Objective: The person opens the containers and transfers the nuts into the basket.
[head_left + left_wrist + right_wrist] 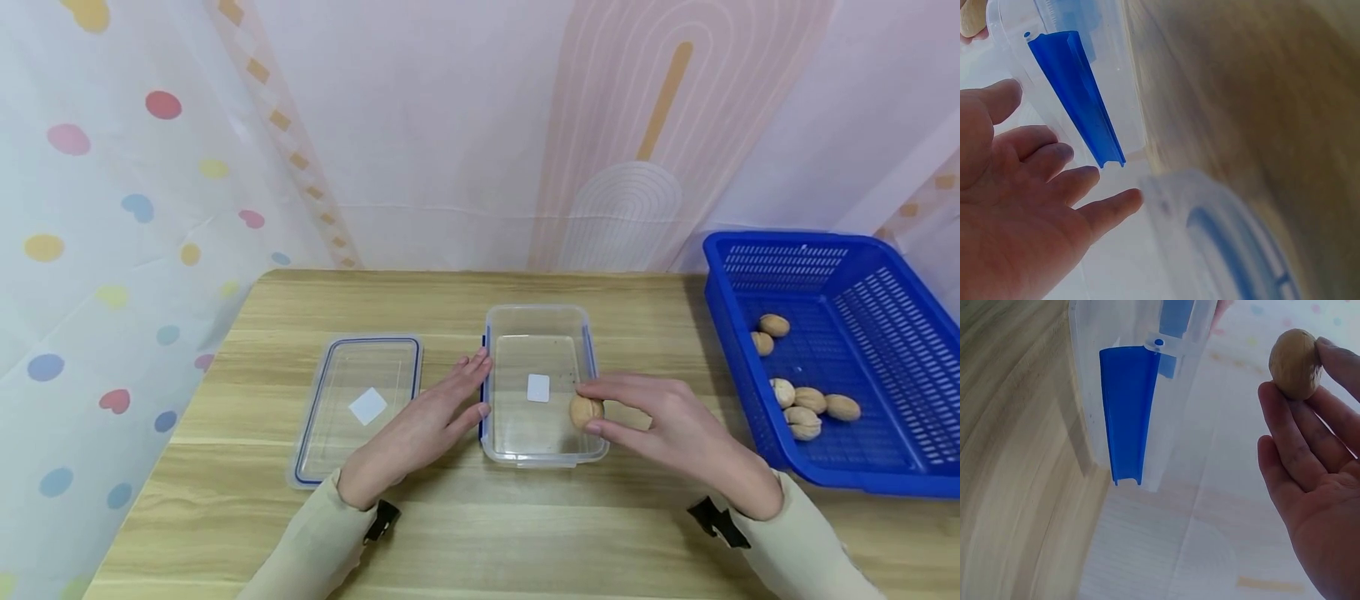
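My right hand [667,421] pinches a walnut [586,411] between thumb and fingers, over the right side of a clear plastic box [517,437]. In the right wrist view the same walnut [1295,364] shows at the fingertips, above the level of the box wall with its blue side latch [1127,415]. My left hand [431,417] rests its straight fingers against the left side of the box. The left wrist view shows those fingertips [1088,181] beside another blue latch [1079,97]. A white square label [537,388] lies at the box's middle.
Left of the box lies its clear lid [315,450] with a blue seal and a white label, partly under the left forearm. A blue plastic basket [750,400] at the right holds several walnuts [808,400]. A patterned curtain [450,133] hangs behind the wooden table [645,325].
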